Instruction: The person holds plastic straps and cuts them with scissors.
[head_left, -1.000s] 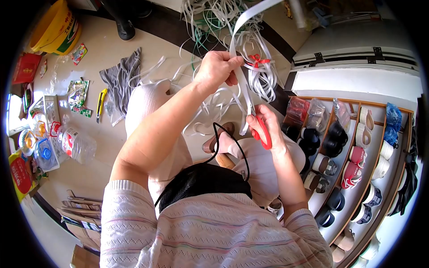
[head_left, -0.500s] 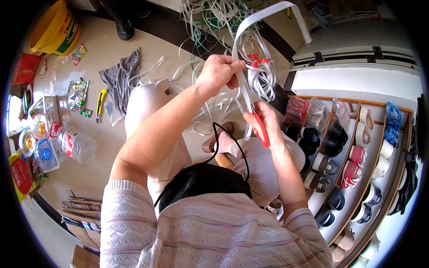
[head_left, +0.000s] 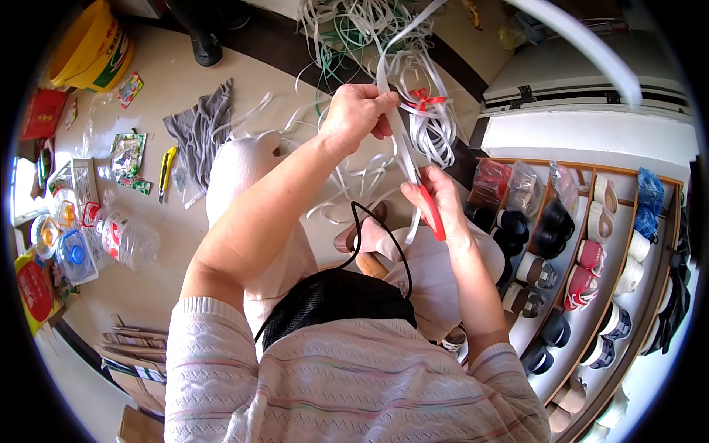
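Note:
Between thumb and fingers, my left hand (head_left: pixel 360 117) pinches a white strap (head_left: pixel 402 144). The strap runs down toward my right hand, and its upper part arcs away to the upper right, blurred at the far end. My right hand (head_left: pixel 439 201) is closed on red-handled scissors (head_left: pixel 431 213), whose blades lie against the strap below my left hand. Behind my left hand, a coil of white strap (head_left: pixel 430 140) with a red tie (head_left: pixel 426 99) lies on the floor. Beyond it spreads a tangle of white and green straps (head_left: pixel 354 33).
Shoes fill a rack (head_left: pixel 591 277) at the right. To the left are a grey cloth (head_left: pixel 203 125), a yellow cutter (head_left: pixel 168 171), a yellow bucket (head_left: pixel 92 48), plastic bottles (head_left: pixel 125 235) and folded cardboard (head_left: pixel 133 351). A dark boot (head_left: pixel 207 50) stands at the top.
The free upper end of the strap has swung out to the right. My left hand has moved slightly up from half a second ago, while my right hand stays nearly in place with the scissors.

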The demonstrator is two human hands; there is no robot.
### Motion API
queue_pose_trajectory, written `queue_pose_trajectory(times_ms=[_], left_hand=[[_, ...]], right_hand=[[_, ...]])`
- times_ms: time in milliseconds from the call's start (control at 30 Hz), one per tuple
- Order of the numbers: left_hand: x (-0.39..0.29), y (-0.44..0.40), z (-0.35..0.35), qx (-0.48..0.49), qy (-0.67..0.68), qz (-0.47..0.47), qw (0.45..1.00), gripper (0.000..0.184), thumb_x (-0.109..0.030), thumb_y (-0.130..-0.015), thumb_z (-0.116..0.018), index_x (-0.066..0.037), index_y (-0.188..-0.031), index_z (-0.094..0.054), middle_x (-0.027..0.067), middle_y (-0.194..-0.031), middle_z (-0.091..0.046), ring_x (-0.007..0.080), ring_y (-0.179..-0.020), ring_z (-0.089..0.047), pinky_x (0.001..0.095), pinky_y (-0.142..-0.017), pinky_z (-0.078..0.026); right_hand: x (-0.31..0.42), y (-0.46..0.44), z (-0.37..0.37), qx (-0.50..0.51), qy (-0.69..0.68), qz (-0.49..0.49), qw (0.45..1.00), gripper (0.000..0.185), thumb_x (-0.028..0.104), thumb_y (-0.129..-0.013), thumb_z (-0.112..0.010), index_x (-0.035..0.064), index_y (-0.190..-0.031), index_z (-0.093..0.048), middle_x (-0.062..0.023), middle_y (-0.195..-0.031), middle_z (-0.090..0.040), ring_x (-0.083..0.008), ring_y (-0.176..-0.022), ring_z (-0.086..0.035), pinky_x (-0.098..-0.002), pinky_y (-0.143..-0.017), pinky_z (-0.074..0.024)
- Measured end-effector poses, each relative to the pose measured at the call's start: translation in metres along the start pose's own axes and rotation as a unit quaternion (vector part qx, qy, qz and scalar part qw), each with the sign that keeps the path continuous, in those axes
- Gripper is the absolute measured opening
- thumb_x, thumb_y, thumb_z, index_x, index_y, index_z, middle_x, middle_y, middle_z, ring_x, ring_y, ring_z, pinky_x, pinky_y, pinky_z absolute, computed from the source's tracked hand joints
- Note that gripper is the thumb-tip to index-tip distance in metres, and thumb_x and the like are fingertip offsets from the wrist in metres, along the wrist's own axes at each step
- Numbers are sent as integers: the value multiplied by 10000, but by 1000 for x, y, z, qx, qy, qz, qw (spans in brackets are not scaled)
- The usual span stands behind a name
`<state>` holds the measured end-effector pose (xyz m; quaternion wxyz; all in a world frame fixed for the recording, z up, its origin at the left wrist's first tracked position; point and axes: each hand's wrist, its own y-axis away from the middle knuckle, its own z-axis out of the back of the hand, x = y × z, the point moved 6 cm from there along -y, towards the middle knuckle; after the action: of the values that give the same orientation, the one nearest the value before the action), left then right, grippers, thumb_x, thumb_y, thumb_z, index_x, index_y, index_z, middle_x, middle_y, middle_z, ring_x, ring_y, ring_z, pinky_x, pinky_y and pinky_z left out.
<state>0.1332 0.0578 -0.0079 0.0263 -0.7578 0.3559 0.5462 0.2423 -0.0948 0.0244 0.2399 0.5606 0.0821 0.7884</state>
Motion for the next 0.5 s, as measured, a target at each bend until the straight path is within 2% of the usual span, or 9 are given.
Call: queue_pose_trajectory(times_ms=[100,200,300,500], left_hand=[[-1,1,0,3,-3,3,1000,214,-191,-849,-609,15,-803,-641,58,-573,-584,113,-448,-535,246,-441,-445],[0,1,0,1,8,7,1000,209,-189,-845,-612,14,-804,-642,51,-571,-579,109,-454,-535,245,-442,-444],[6,2,-6,13,16,18,1000,201,-184,-838,-617,13,-808,-643,42,-568,-569,108,-459,-533,243,-444,-440],[4,-1,-1,0,8,16,1000,187,-177,-831,-623,7,-814,-645,35,-562,-555,106,-462,-525,238,-439,-424]], right_hand=[[-10,-4,2,19,9,16,1000,298,212,-777,-721,0,-861,-530,42,-606,-482,-29,-554,-399,-196,-487,-330],[-6,-2,4,11,38,-6,999,295,204,-772,-726,-2,-862,-534,33,-622,-502,-29,-570,-414,-191,-499,-340],[-12,-8,1,-7,-10,45,999,290,194,-769,-728,-4,-862,-538,31,-623,-510,-27,-576,-421,-188,-503,-344],[-4,-9,0,-12,21,16,1000,293,190,-765,-729,-12,-865,-541,25,-624,-521,-33,-579,-434,-194,-501,-347]])
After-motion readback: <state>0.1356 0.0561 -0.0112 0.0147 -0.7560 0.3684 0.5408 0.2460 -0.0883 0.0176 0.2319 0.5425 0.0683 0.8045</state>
